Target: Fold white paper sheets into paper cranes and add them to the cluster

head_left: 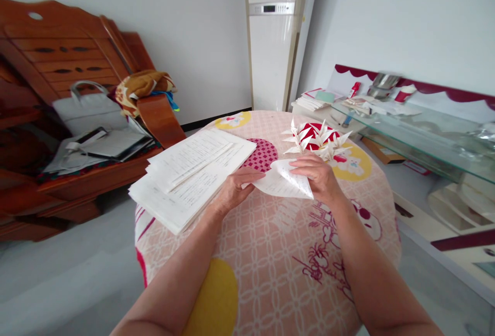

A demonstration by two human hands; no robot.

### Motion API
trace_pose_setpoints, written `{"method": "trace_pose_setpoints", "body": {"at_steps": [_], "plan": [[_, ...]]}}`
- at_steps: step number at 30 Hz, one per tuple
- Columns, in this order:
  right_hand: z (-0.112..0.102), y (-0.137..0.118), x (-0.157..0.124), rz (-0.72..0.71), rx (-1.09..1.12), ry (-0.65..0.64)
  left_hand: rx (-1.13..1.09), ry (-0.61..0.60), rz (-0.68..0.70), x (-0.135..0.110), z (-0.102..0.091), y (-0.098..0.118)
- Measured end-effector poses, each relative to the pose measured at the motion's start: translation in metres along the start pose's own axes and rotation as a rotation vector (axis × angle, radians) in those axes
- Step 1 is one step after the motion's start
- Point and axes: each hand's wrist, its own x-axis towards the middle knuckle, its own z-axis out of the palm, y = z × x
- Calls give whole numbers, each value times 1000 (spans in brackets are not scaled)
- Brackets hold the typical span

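Observation:
Between my two hands, a sheet of paper (284, 184) with writing on it is curled over toward its right side, just above the table. My left hand (237, 187) pinches the sheet's left corner. On the other side, my right hand (315, 173) grips the folded-over edge, its fingers bent across the paper. A thick stack of written sheets (193, 176) lies left of my left hand. Beyond my right hand, several folded paper cranes (317, 137) stand grouped on the table.
A patterned cloth covers the round table (270, 274). At left is a wooden bench (77, 63) with a grey bag (83, 106) and papers. A glass-topped cabinet (425, 140) stands close at right, and a tall white air conditioner (270, 57) is behind.

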Motion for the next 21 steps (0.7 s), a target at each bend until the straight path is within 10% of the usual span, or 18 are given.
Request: {"method": "trace_pose_setpoints", "body": {"at_steps": [21], "plan": [[11, 25, -30, -20, -6, -385, 304, -397, 130, -1, 5, -2]]}}
